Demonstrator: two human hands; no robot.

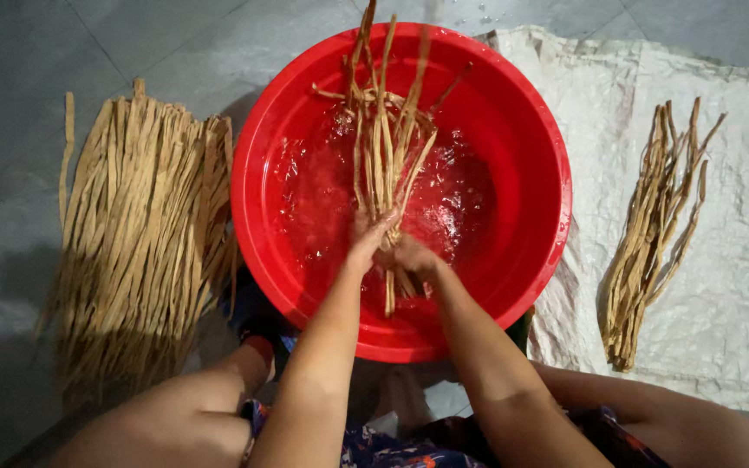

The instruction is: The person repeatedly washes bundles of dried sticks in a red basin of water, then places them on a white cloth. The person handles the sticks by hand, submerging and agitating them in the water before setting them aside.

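As water ripples in a red basin point(537, 130) on the grey floor point(10, 52), a person's left hand point(366, 240) and right hand point(409, 257) both clench around a bundle of tan fibre strips point(385, 147), its lower end dipped in the water and its upper ends reaching past the far rim. A large heap of dry strips point(136, 234) lies left of the basin; a smaller bunch point(652, 234) rests on a white woven sheet point(739, 173) to the right.

Dim soft light, glare on water point(444, 208), corners darkened, perhaps slight blur
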